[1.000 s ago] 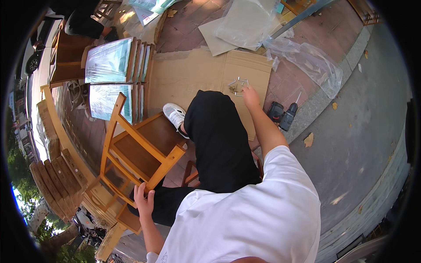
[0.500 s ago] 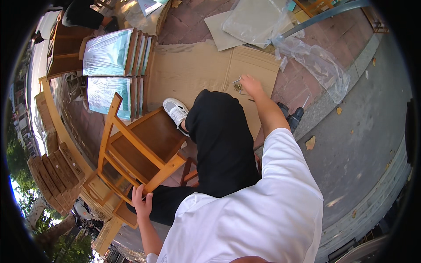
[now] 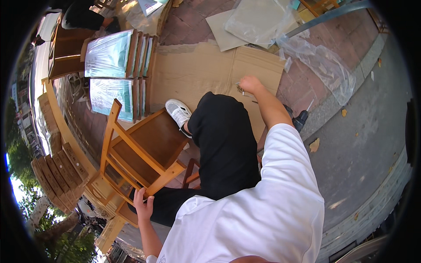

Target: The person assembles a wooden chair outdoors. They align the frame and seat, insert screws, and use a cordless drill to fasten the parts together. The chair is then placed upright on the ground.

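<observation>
A brown wooden chair [image 3: 163, 168] lies tipped on its side against my bent leg, its slatted back toward the left. My left hand [image 3: 144, 205] grips the near end of its frame, thumb apart from the fingers. Out on the flattened cardboard [image 3: 193, 70], my right hand [image 3: 251, 84] is closed over a small pile of metal screws or bolts [image 3: 240, 88]. Its fingertips are turned away, so whatever they pinch is hidden. A thin dark piece lies on the cardboard just below that hand.
Stacks of plastic-wrapped panels [image 3: 109, 55] stand at the back left. A dark power drill [image 3: 301, 119] lies right of my forearm. Clear plastic sheeting [image 3: 324, 65] spreads over the paving. Cardboard boxes [image 3: 59, 175] are piled at far left. Another person's leg [image 3: 81, 16] shows at top left.
My right hand has shifted slightly and its fingers have curled in more over the metal pile. My left hand keeps its hold on the chair. The whole view has moved a little.
</observation>
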Motion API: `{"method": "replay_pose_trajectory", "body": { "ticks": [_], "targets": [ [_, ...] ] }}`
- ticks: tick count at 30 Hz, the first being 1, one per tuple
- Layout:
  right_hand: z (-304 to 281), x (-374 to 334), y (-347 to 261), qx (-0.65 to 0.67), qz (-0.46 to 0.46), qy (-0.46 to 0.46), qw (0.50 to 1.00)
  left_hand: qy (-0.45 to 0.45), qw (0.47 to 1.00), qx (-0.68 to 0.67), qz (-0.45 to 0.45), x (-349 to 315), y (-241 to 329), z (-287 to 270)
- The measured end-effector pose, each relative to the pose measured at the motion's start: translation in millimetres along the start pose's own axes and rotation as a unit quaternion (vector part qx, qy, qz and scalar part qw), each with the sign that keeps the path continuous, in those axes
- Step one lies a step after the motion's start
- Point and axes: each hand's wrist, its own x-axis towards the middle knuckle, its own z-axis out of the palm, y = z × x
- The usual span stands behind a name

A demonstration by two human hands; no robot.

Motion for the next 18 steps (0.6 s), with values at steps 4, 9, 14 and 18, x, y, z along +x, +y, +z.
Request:
{"method": "replay_pose_trajectory", "body": {
  "ticks": [4,9,14,18],
  "targets": [
    [6,-12,-1,-0.066,-0.005,0.057,0.996,0.003,1.0,-0.005,-0.004,-1,-2,1],
    [10,-12,-26,-0.094,0.085,0.051,0.991,0.01,1.0,0.009,0.013,-6,-7,3],
    [22,-3,-33,0.001,0.222,0.034,0.974,-0.003,1.0,-0.011,0.002,0,-3,0],
    [19,-6,-35,0.021,0.209,0.021,0.978,0.002,1.0,-0.012,0.007,-2,-6,1]
  ]
}}
